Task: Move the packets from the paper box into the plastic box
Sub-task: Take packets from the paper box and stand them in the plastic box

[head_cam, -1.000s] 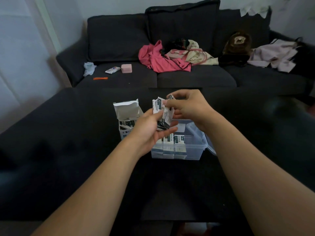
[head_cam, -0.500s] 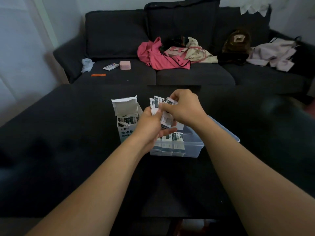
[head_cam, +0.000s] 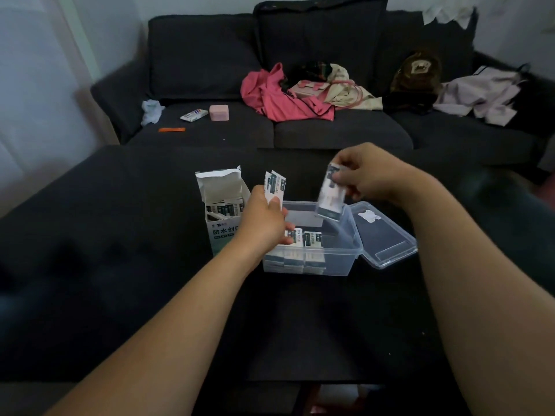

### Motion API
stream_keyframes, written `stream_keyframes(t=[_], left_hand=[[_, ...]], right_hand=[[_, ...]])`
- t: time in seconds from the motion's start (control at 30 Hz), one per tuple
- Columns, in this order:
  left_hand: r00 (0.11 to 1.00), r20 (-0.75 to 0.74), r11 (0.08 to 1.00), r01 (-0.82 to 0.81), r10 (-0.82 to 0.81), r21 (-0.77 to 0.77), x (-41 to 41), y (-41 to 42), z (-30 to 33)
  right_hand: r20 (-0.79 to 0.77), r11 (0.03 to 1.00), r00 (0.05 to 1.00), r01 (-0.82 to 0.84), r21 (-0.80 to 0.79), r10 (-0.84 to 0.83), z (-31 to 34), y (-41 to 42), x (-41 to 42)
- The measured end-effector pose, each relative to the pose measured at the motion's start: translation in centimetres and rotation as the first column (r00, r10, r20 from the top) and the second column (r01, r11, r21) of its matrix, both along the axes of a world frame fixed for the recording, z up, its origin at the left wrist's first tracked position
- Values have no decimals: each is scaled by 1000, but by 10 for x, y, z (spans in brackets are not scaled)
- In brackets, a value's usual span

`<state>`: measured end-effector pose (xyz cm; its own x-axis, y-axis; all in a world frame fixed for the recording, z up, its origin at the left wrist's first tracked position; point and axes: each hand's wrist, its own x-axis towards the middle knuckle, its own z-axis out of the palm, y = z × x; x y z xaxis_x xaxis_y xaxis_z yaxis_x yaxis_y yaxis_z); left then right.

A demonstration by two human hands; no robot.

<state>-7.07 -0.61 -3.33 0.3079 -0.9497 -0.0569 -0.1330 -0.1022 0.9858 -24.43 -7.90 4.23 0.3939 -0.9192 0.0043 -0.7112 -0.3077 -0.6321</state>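
Observation:
A white paper box (head_cam: 220, 232) with its flap open stands on the dark surface, several packets still inside. Right beside it sits the clear plastic box (head_cam: 336, 261), with stacked packets (head_cam: 303, 241) along its near left side. My left hand (head_cam: 264, 220) grips a small bunch of packets (head_cam: 277, 184) upright between the two boxes. Over the plastic box's far right corner, my right hand (head_cam: 365, 175) pinches a few packets (head_cam: 330, 196) that hang downward.
The box's clear lid (head_cam: 387, 235) lies tilted against its right side. A dark sofa (head_cam: 300, 127) behind carries a pink garment (head_cam: 270, 94), a small pink case (head_cam: 219, 112), a brown bag (head_cam: 417, 70) and pale clothing (head_cam: 480, 94).
My hands have parted. The right hand drew a few packets out of the bunch and carried them right, over the plastic box; the left hand keeps the remainder.

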Motion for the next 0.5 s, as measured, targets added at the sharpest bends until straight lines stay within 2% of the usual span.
stream_keyframes(t=[0.1,0.17,0.33,0.5], left_hand=[[954,299,998,28,-12,-50,2,0,-3],[907,421,997,42,-8,-71,2,0,-4],[854,520,994,56,-1,-89,3,0,-6],[810,586,992,75,-2,-100,4,1,-5]], right_hand=[[-351,997,934,-42,58,59,-12,-3,2],[-484,997,873,-32,67,60,-24,-5,11],[-551,995,834,24,95,33,-39,-5,26],[-621,997,784,62,44,-21,-45,-1,31]])
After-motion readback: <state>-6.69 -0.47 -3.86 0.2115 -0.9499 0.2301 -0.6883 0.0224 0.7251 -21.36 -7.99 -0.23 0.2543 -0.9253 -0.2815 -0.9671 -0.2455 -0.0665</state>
